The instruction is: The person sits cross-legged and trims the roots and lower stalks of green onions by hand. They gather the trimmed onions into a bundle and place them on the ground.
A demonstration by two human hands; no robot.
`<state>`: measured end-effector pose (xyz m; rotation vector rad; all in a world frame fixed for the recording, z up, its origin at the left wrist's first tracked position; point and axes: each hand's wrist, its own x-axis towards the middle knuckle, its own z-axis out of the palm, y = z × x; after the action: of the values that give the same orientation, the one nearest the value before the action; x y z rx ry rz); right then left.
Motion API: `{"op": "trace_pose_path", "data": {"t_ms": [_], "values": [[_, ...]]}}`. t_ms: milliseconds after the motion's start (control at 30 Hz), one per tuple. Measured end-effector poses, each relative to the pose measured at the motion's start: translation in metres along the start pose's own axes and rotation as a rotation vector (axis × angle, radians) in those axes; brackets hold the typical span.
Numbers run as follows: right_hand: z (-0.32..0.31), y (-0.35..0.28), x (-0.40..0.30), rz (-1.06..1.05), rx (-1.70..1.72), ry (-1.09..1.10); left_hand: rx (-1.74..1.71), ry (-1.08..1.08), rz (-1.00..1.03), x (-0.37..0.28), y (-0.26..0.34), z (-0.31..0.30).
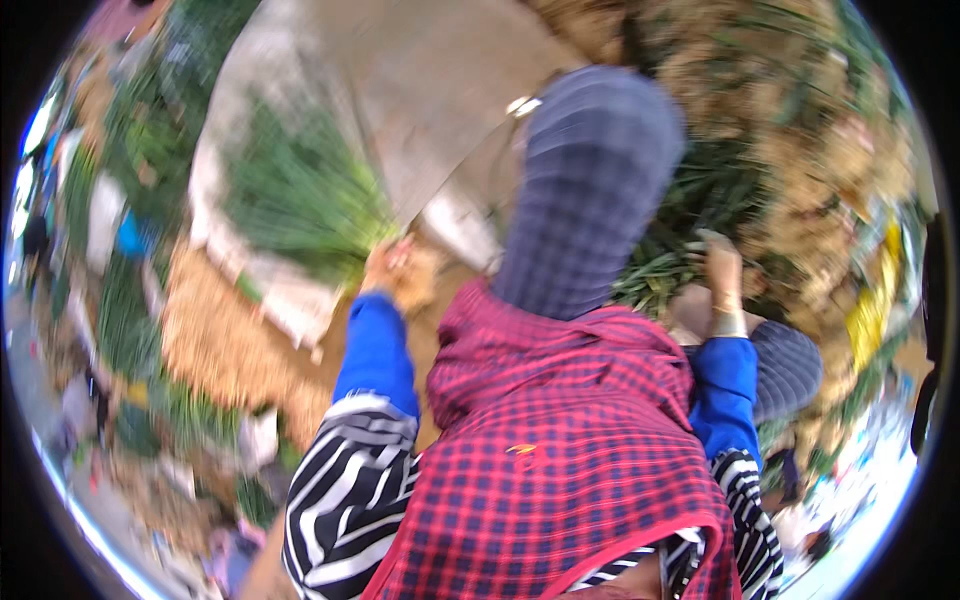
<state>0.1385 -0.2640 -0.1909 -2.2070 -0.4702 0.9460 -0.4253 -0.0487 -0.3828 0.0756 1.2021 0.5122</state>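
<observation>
My left hand (386, 266) is closed around the root end of a bunch of green onions (307, 199). Their long green leaves fan out away from me, over a whitish sack sheet (217, 176). Pale roots show beside the fingers. On the other side of my bent leg, my right hand (720, 262) is low beside a heap of loose green leaves (705, 187). Blur hides whether its fingers hold any of them.
My knee in dark checked cloth (592, 187) rises between my hands. A flat greyish board or slab (450, 82) lies ahead. Straw-coloured root trimmings (225, 337) are heaped at left, more tan litter (810, 247) at right. A yellow plastic bag (874, 300) lies far right.
</observation>
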Motion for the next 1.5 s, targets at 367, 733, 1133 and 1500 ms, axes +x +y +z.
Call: {"op": "trace_pose_path", "data": {"t_ms": [367,733,1133,1500], "values": [[-0.029,-0.140,-0.006,-0.331,-0.491,0.131,0.323,0.005,0.287,-0.045,0.001,0.053],[-0.200,-0.299,0.107,-0.840,-0.838,1.077,0.306,0.353,0.523,-0.065,0.075,0.136],[-0.155,-0.254,-0.012,-1.072,-0.413,0.697,0.818,-0.909,0.581,-0.270,0.042,0.597],[-0.133,-0.217,0.008,-0.644,0.587,0.240,0.796,-1.040,0.333,-0.188,-0.007,0.656]]}}
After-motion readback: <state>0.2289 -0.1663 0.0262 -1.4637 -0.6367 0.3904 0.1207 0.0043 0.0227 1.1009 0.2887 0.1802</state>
